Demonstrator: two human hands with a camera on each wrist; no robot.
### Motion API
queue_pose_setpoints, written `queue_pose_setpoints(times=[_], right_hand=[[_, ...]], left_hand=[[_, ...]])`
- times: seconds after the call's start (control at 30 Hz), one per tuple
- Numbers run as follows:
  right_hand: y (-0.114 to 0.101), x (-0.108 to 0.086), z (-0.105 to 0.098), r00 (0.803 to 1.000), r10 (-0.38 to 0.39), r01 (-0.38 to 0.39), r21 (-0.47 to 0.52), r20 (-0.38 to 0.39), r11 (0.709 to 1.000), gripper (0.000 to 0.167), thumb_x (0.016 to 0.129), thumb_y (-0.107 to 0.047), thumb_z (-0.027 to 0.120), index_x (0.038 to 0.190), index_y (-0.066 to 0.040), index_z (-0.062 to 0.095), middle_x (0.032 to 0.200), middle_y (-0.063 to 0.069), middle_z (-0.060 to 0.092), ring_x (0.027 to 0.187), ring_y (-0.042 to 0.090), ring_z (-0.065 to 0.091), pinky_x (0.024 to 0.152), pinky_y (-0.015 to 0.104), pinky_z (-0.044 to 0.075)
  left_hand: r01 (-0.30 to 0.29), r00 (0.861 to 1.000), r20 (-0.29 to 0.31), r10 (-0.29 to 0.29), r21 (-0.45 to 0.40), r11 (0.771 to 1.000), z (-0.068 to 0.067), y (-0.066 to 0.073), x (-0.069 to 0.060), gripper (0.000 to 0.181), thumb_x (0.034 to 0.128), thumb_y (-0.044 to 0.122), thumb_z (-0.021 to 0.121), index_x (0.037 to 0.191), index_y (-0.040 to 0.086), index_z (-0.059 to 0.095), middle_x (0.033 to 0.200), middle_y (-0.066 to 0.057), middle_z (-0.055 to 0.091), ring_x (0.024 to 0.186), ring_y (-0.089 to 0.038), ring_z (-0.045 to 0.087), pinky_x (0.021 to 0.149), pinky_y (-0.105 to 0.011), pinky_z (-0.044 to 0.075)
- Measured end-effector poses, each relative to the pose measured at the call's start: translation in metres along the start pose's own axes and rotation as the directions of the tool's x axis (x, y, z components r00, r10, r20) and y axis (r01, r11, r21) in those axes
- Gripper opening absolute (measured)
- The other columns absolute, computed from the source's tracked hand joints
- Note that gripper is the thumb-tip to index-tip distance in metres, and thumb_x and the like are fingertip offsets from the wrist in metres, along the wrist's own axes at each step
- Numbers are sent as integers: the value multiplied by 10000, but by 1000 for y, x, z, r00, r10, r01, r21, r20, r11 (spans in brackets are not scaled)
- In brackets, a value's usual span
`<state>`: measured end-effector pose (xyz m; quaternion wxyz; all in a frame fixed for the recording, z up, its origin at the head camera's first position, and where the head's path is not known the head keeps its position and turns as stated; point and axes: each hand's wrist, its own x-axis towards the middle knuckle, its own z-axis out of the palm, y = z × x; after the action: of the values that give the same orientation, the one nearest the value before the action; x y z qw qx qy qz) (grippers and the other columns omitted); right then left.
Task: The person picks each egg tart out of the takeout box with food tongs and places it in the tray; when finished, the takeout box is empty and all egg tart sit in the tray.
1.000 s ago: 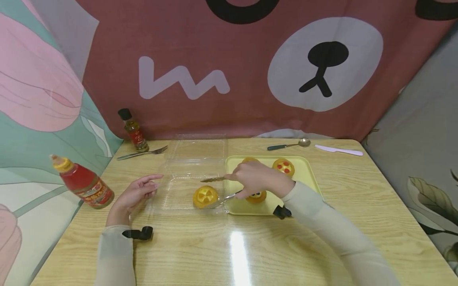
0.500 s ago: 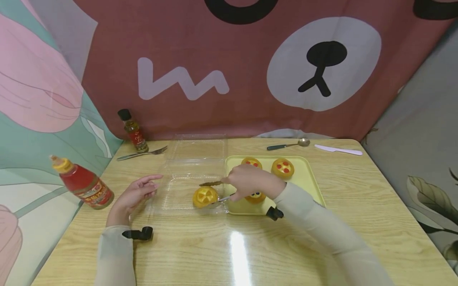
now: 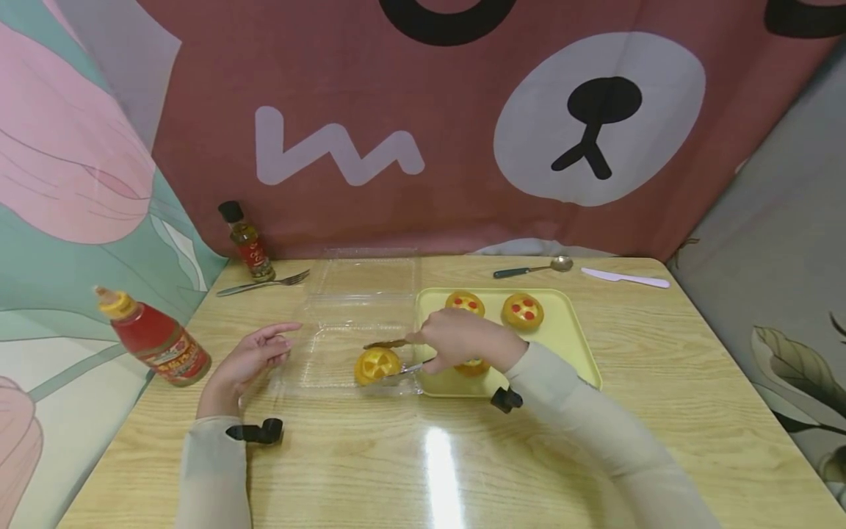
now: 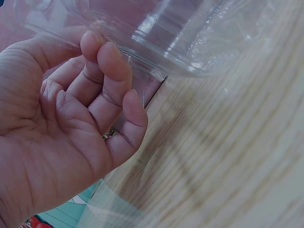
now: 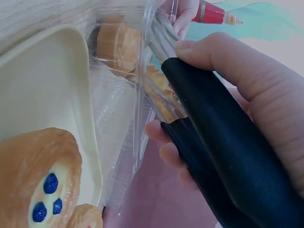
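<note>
My right hand (image 3: 456,338) grips black-handled metal tongs (image 5: 209,128) over the edge of the yellow tray. In the head view their two arms reach left, one on each side of a round golden bun (image 3: 378,366) with a yellow segmented top. This bun sits in the lower half of an open clear plastic box (image 3: 324,356). Whether the tongs press on it, I cannot tell. At the box's left rim is my left hand (image 3: 254,358), index finger extended and the others loosely curled. In the left wrist view its fingertips (image 4: 111,59) are at the plastic edge.
On the yellow tray (image 3: 562,360) are more buns, including red-dotted ones (image 3: 523,312) and a blue-dotted one (image 5: 47,190). A red sauce bottle (image 3: 165,345), small bottle (image 3: 251,250) and fork (image 3: 264,283) are left; a spoon (image 3: 535,269) and lilac knife (image 3: 624,278) lie back right.
My right hand has moved slightly left, bringing the upper arm of the tongs down beside the bun. The bun has shifted a little left. My left hand has stayed in place.
</note>
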<state>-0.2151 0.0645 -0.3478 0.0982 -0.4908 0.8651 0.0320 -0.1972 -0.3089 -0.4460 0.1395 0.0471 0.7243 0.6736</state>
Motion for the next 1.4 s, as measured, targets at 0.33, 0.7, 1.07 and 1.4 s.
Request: queue_pose_setpoints(times=[0.33,0.7,1.07,1.4], right_hand=[[13,-6,15,993,-45,60,132,-112,989,525,828,-345,688,1286,-103,601,968,65,712,535,47,388,527,224,355],[24,-18,28,957,-101,143,138,-271,980,523,833,-318,680,1280,-60,597,1074,93,689,808,183,656,756,328,518],[24,-37,27,935,-62,112,124,-350,986,543,822,-329,707,1287,-71,594,1150,99,659,1039,260,626,844,392,509],[35,-68,27,885,-24,99,138,-465,985,522,802,-305,725,1252,-63,622,1102,88,678,909,231,652,724,347,532]], left_hand=[[6,1000,-1,-6,7,1000,0,-1,1,348,977,85,510,1323,59,519,731,63,532,647,-54,507,589,-208,434],[-1,1000,6,1,0,1000,-1,-2,1,313,971,111,532,1282,128,561,745,64,533,651,-47,515,587,-205,436],[-15,1000,11,15,6,1000,-2,-4,2,324,973,125,533,1296,114,549,734,68,534,655,-53,513,604,-211,440],[-31,999,29,31,14,999,-2,-4,2,389,981,64,489,1358,-21,445,729,73,544,655,-50,516,599,-213,437]])
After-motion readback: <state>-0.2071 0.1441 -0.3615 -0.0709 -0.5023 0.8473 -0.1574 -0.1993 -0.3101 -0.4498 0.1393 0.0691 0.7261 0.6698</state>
